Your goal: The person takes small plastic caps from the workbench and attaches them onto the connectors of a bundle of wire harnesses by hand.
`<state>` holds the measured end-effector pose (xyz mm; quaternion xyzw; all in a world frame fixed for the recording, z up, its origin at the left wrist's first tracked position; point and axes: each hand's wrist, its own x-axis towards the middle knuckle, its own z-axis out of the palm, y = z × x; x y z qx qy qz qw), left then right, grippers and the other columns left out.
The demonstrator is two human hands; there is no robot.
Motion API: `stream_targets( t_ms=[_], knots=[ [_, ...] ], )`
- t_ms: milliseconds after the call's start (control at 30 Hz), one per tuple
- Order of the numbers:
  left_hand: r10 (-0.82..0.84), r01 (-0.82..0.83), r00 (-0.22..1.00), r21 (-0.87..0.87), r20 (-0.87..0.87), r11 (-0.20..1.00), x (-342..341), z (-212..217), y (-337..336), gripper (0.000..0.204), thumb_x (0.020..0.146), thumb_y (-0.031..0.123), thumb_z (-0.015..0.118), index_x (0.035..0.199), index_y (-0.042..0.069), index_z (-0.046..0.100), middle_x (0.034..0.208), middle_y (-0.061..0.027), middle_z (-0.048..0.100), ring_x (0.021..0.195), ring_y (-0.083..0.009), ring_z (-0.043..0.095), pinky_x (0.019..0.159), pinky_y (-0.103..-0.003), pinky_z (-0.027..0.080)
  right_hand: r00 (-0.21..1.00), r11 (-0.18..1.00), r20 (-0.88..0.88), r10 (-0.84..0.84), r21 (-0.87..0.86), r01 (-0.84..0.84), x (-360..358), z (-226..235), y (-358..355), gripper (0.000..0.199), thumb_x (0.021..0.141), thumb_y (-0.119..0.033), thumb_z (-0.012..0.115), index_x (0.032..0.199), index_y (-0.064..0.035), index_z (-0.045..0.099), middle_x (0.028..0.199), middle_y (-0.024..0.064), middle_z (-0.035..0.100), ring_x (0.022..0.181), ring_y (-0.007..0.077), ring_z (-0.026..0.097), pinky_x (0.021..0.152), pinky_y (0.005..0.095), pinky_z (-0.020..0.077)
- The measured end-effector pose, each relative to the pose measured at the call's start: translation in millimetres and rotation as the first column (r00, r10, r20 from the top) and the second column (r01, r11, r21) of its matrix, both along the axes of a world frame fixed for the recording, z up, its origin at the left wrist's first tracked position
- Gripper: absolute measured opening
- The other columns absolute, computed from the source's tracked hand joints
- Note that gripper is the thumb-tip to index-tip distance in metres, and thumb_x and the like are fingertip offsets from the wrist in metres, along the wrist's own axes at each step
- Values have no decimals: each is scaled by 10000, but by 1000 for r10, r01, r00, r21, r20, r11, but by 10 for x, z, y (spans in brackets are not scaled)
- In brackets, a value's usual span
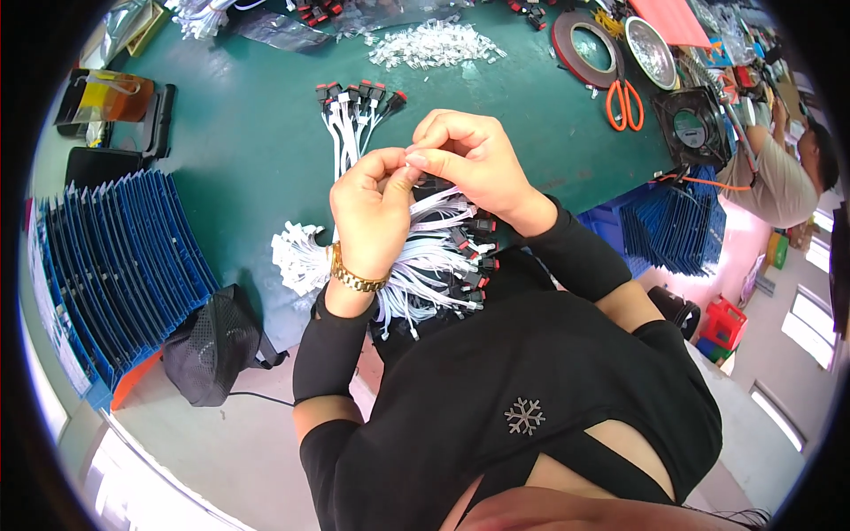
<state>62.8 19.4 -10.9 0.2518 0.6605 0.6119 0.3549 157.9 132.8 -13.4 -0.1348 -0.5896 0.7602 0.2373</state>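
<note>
Both hands are meeting above the green bench, left hand (pixel 372 208) and right hand (pixel 469 159) pinching one small white connector (pixel 411 159) between fingertips, its wire trailing toward the person.

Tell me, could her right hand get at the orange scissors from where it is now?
Probably yes. The right hand pinches a small white piece, but bare green table lies between it and the scissors, with nothing blocking the way.

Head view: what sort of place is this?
Likely a small-parts assembly workbench in a workshop. Both hands pinch a tiny connector over a bundle of white cable leads, with loose white connectors heaped on the green table.
</note>
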Motion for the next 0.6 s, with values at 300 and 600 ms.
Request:
stream_targets(
  t_ms=[300,600],
  knots=[
    [-185,160,873,-92,-451,983,-57,125,-24,153,803,75,646,906,-28,597,810,-78,642,600,-105,583,575,-219,464,988,1000,154,7,23,-11,33,-3,65,53,820,-17,608,788,11,577,801,30,579,702,83,558,630,204,452],
    [-373,-330,433,-529,-821,782,-519,261,175,276,740,280,675,751,13,604,651,-131,607,604,-285,596,572,-355,461,989,877,131,-74,480,2,186,40,81,92,788,3,582,868,8,628,817,59,610,695,103,564,603,225,446]
  ],
)
